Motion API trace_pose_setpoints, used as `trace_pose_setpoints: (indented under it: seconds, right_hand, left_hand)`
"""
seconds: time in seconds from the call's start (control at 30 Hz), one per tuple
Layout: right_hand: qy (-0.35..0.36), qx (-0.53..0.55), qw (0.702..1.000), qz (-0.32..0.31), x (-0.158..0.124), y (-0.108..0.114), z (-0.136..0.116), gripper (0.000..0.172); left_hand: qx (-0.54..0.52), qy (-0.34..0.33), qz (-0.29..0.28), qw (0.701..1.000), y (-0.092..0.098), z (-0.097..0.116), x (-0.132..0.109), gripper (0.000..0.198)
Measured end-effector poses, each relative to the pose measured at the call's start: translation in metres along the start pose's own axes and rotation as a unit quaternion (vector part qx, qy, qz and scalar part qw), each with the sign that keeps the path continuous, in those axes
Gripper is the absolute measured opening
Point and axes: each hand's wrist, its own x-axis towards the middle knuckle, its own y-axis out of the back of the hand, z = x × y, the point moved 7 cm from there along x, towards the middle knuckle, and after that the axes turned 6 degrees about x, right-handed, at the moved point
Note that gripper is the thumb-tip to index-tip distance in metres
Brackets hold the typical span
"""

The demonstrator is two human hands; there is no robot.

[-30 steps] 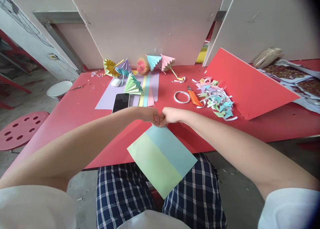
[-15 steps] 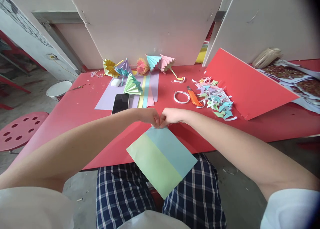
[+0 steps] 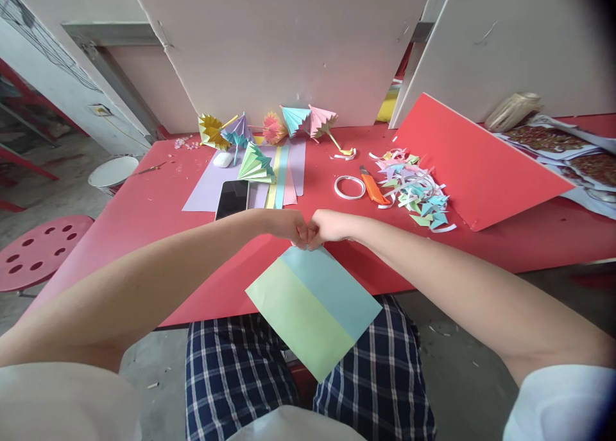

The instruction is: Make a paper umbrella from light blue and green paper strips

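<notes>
A sheet of paper (image 3: 312, 306), half pale green and half light blue, hangs in the air over my lap and the near edge of the red table (image 3: 158, 210). My left hand (image 3: 287, 224) and my right hand (image 3: 326, 226) meet knuckle to knuckle at the sheet's top corner. Both are closed in a pinch on that corner. The fingertips themselves are hidden under the knuckles.
Several folded paper umbrellas (image 3: 269, 133) stand at the table's back. A phone (image 3: 233, 197), paper strips (image 3: 283, 174), a tape ring (image 3: 350, 186), an orange cutter (image 3: 374, 188) and paper scraps (image 3: 414, 190) lie beyond my hands. A red board (image 3: 476, 158) leans at right; a pink stool (image 3: 43, 248) at left.
The hands stay pinched together on the corner. The sheet has swung very slightly, its lower edge shifting a little to the right.
</notes>
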Motion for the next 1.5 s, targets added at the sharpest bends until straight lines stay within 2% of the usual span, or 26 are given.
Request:
trace_pose_setpoints:
  seconds: [0.13,0.37,0.57,0.87,1.2,1.5]
  right_hand:
    - [-0.001,-0.002,1.0,0.014,-0.001,-0.001,0.0,0.018]
    - [-0.016,0.023,1.0,-0.001,0.0,-0.005,0.001,0.011]
    - [0.006,0.002,1.0,0.007,0.004,-0.003,0.002,0.01]
    - [-0.001,0.018,1.0,0.012,0.004,-0.004,0.006,0.021]
    - [0.0,0.028,0.999,-0.03,-0.002,-0.013,-0.001,0.015]
    - [0.01,0.008,1.0,0.005,0.0,-0.007,-0.004,0.018]
  left_hand:
    - [-0.005,-0.008,0.009,1.0,-0.001,0.0,0.001,0.02]
    - [0.002,0.009,0.024,1.0,-0.002,-0.003,0.002,0.021]
    - [0.026,0.015,-0.01,0.999,-0.002,-0.004,-0.001,0.025]
    - [0.027,0.024,0.011,0.999,-0.003,-0.001,-0.001,0.024]
    - [0.032,0.037,-0.002,0.999,-0.01,-0.006,0.0,0.029]
    - [0.039,0.059,-0.023,0.997,-0.011,-0.007,0.0,0.027]
